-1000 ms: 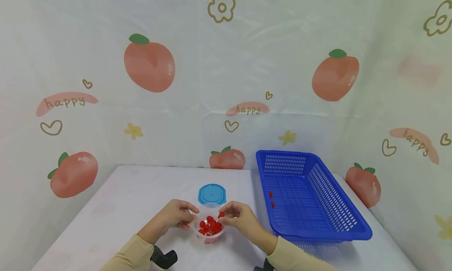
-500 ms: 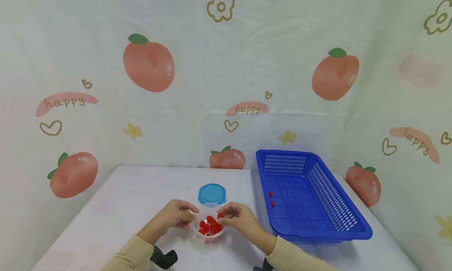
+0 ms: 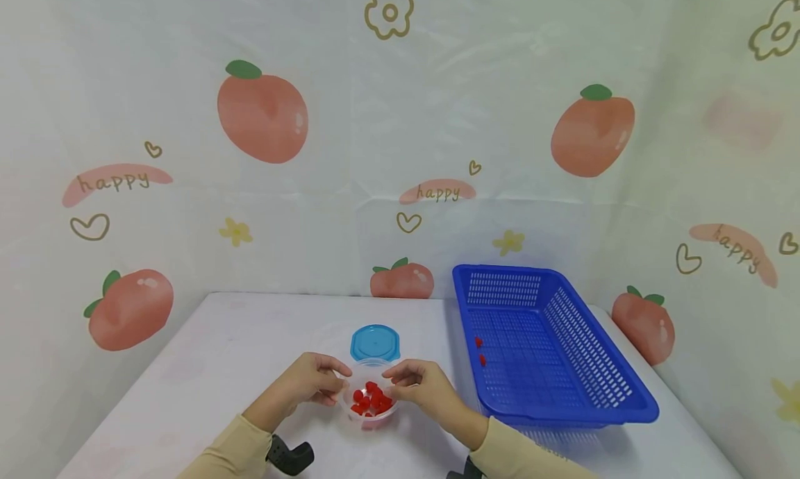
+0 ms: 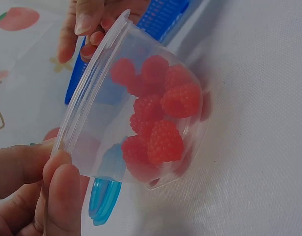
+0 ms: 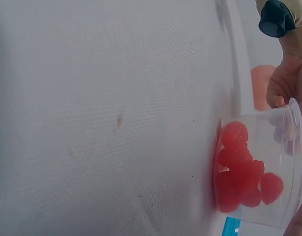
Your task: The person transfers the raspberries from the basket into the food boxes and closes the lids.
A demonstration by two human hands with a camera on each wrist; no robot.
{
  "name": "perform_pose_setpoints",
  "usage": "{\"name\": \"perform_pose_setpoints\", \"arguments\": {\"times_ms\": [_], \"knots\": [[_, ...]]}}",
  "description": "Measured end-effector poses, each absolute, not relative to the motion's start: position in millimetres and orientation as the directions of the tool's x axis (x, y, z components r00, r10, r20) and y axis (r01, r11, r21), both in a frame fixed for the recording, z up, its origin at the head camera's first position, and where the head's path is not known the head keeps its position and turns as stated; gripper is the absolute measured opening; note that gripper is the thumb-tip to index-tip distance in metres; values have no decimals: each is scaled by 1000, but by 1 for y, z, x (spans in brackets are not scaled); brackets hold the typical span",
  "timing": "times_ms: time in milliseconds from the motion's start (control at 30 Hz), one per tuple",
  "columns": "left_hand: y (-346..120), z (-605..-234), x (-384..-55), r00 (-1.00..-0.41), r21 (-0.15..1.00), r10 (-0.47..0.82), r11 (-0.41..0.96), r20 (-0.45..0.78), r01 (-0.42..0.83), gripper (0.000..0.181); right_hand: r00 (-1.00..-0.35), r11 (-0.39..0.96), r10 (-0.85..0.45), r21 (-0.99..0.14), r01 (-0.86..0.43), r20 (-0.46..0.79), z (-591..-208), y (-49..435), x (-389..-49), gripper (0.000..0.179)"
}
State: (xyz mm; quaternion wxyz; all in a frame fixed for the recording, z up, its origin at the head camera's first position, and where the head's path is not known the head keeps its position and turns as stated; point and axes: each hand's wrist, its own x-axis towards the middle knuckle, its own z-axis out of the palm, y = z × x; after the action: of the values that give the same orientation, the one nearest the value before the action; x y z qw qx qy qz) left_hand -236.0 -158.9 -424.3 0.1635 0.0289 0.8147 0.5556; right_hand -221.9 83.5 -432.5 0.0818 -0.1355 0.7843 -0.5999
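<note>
A clear round plastic tub (image 3: 369,373) stands on the white table, with several red raspberries (image 4: 166,140) heaped at its bottom. My left hand (image 3: 310,380) pinches the tub's rim between thumb and fingers on the left side. Over the opposite side of the rim, my right hand (image 3: 426,390) is held with thumb and forefinger apart, nothing between them. The left wrist view shows the fruit through the tub's wall, close to the tabletop. Right behind the tub lies a blue lid (image 3: 375,343).
A blue slotted basket (image 3: 615,340) stands on the table to the right, with two raspberries (image 3: 481,352) near its left wall. Behind the white table (image 3: 237,340) hangs a fruit-printed white curtain (image 3: 350,146).
The raspberry that my right fingers pinched over the tub's rim has left them, and the fingers have parted. My left hand, the tub and the basket stay as they were.
</note>
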Motion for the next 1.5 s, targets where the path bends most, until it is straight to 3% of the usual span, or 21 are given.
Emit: {"name": "perform_pose_setpoints", "arguments": {"times_ms": [1167,1500], "knots": [[-158,-420,-240,-944,912,228,387,-237,-136,26,-942,251,-329,-956,-150,62,-428,87,-226,28],[-159,-424,-237,-942,916,236,376,-240,-139,25,-932,228,-362,-967,-115,26,-417,91,-212,31]]}}
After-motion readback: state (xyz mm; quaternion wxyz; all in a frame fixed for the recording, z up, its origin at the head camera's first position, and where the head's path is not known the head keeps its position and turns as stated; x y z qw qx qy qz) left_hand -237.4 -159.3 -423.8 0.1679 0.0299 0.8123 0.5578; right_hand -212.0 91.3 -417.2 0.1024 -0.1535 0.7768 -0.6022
